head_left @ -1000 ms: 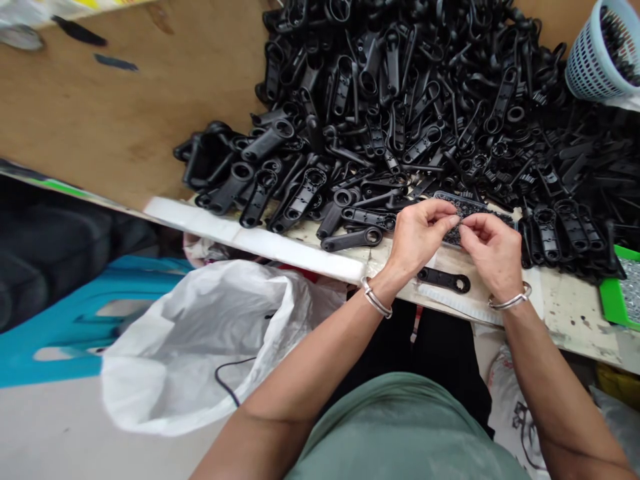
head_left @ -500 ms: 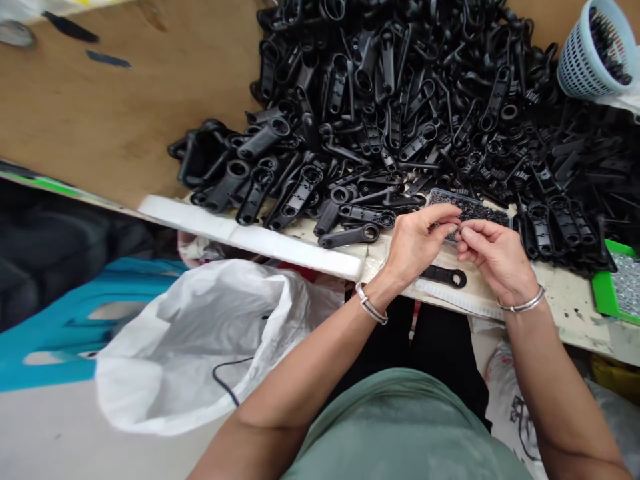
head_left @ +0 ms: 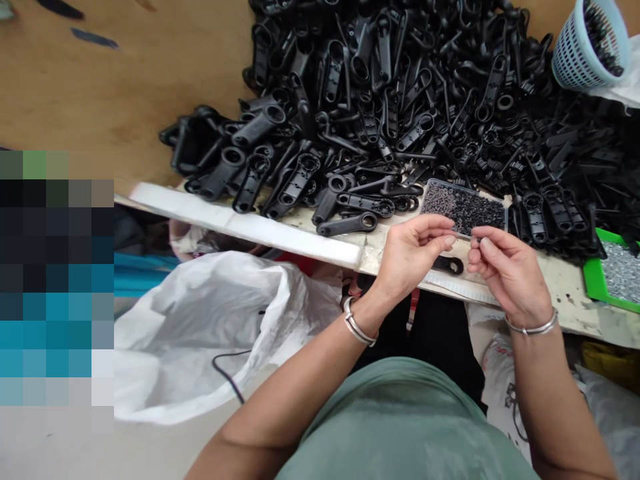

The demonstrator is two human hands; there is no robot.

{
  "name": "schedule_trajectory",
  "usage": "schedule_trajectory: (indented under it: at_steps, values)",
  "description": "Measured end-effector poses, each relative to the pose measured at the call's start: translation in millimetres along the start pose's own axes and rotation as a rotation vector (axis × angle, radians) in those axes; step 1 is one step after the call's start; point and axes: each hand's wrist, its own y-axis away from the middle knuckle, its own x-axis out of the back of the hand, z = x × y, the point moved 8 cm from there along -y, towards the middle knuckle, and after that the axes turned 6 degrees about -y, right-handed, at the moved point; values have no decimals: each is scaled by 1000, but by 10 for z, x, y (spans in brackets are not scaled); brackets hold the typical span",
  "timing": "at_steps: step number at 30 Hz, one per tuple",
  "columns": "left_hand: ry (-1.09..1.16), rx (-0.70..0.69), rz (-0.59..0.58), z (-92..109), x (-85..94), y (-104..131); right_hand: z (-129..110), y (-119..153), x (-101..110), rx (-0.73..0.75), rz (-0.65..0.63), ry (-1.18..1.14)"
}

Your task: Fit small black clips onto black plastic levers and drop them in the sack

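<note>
A worker's hands part above a cream-topped bench (head_left: 565,290), their fingertips, together half a second earlier, now separated in front of a clear tray. Beyond them spreads the largest mass, a heap of black levers (head_left: 367,123), apparently moulded plastic: stiff, light singly, and likely to snag on one another. Nearer sits the clear tray (head_left: 507,219) of tiny dark parts, probably thin-walled and best steadied by opposite sides, since a tilt could spill its loose fill. A lone black lever (head_left: 454,265) lies on the bench between the tray and the worker, partly hidden by the left hand (head_left: 413,260); its slim shank looks the easiest grip. The left thumb and fingers nearly meet, though whether they hold anything cannot be told. Smallest is a dark piece (head_left: 479,241) pinched in the right hand (head_left: 517,277), seemingly hard, almost weightless and easily dropped, suited to fingertips on its sides.
</note>
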Motion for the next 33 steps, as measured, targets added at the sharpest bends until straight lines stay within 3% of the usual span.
schedule_trajectory:
  at_steps: [8,17,26,33]
  values:
    - [27,127,-9,-13,-43,130,-61,231,141,42,117,200]
    - [129,248,2,-103,-125,279,79,249,21,109,144,-7]
    - [140,228,37,-120,-88,312,144,292,31,149,233,88]
    - [117,199,5,-141,-93,317,67,312,39,235,208,270]
